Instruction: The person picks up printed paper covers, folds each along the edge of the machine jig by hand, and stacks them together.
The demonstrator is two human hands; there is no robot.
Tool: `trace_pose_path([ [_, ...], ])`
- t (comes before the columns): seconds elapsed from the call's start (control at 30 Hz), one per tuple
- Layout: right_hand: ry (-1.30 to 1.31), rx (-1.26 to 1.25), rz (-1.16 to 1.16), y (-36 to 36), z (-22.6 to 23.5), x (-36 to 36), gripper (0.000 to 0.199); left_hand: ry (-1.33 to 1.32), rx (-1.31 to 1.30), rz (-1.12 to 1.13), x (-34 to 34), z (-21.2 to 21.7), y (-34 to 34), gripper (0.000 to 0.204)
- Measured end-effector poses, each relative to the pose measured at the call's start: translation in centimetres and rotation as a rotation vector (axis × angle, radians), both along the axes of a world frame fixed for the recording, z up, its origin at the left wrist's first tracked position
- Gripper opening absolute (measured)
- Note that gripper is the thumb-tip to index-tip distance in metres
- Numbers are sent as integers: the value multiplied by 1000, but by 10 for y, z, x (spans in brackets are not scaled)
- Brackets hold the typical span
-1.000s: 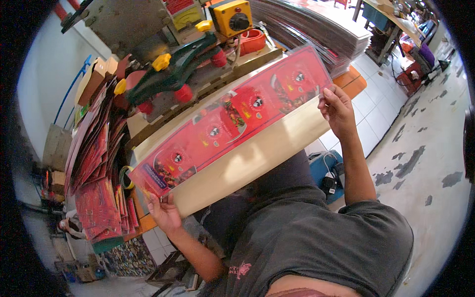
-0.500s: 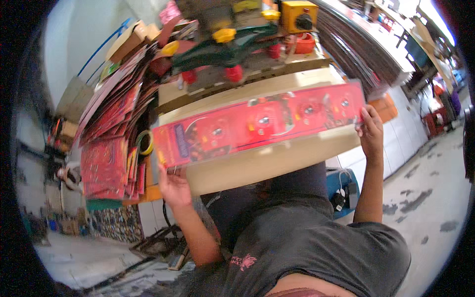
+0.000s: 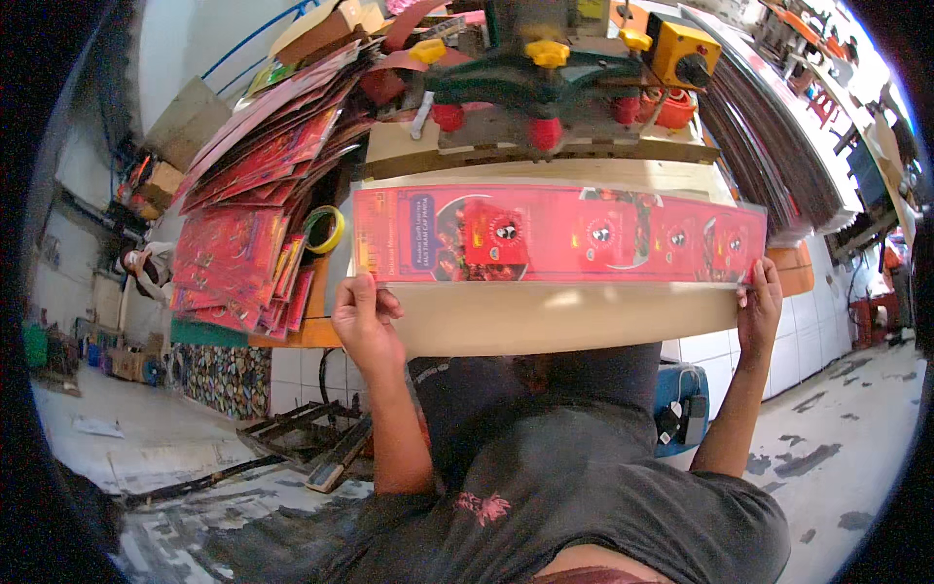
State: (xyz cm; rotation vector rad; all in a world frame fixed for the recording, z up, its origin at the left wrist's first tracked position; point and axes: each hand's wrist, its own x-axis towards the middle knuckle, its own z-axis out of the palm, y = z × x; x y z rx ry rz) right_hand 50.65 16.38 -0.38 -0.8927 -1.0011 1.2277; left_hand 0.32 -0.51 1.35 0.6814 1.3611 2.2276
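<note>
A long red printed sheet [image 3: 564, 238], glossy and with food pictures on it, lies lengthwise over the pale board in front of me. Its near left corner is pinched by my left hand [image 3: 368, 326], thumb on top. At the near right corner my right hand [image 3: 760, 302] grips the same sheet between thumb and fingers. Beyond the sheet's far edge stands a machine with a dark green frame [image 3: 506, 83], yellow knobs [image 3: 547, 54] and red feet [image 3: 544, 133]. The pale board [image 3: 564, 316] shows below the sheet's near edge.
On the left are stacked red printed sheets [image 3: 233, 258] and a yellow tape roll [image 3: 325, 230]. A yellow control box [image 3: 685, 54] with a black knob sits at the back right. Dark stacked panels [image 3: 778, 146] stand farther right. Another person [image 3: 146, 268] is at the far left.
The red sheet was tilted, its right end farther away; now it lies nearly level and closer to the board. Both hands keep hold of it. The whole view has turned and shifted.
</note>
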Motion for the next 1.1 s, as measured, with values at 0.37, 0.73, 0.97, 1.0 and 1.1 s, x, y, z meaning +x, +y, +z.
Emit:
trace_pose_path([
  [0.37,-20,21,10,4,-9,2,17,-60,46,71,5,1,2,30],
  [0.73,-31,24,33,-2,3,-5,19,-78,79,71,6,4,3,30],
  [0.97,-29,0,-12,-5,5,-9,14,-111,131,-30,1,-1,-1,25],
  [1.0,-33,0,-28,-5,4,-9,14,-130,110,36,5,4,0,23],
  [1.1,-26,-13,-2,-7,6,-8,14,-108,51,103,7,2,1,19],
])
